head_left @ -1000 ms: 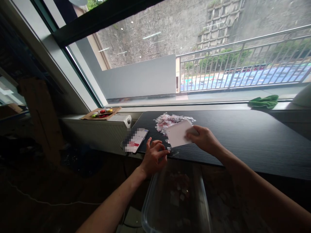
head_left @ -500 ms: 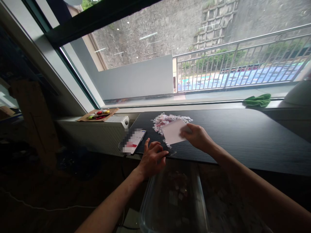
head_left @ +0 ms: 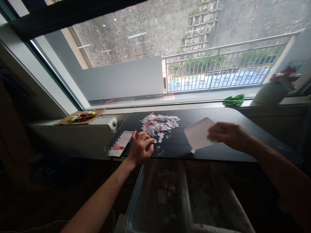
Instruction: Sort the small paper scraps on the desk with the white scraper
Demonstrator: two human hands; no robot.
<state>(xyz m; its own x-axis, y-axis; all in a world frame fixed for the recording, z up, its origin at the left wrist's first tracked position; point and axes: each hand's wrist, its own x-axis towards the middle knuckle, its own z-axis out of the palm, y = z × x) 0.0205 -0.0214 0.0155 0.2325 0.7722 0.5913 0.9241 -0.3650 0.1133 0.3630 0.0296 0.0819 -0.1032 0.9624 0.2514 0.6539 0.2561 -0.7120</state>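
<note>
A heap of small white and pinkish paper scraps (head_left: pixel 160 123) lies on the dark table (head_left: pixel 230 116), with a few loose bits around its front. My right hand (head_left: pixel 229 134) grips a flat white card (head_left: pixel 198 133) with a small hole near one corner. The card is tilted, to the right of the heap, and one scrap (head_left: pixel 192 151) sits at its lower corner. At the near edge of the table my left hand (head_left: pixel 141 147) has its fingers apart and curved, holding nothing, between the phone (head_left: pixel 125 138) and the nearest scraps.
Below the table edge stands a clear plastic bin (head_left: pixel 133 202) with scraps inside. A radiator (head_left: pixel 73 137) carries cardboard with colourful small items (head_left: pixel 84 115) at the left. A green cloth (head_left: pixel 233 100) and a pale pot (head_left: pixel 270 93) rest by the window.
My right hand has carried the white card rightward, off the front of the heap, so more of the scraps show. The left hand stays near the phone. The view has turned somewhat to the right.
</note>
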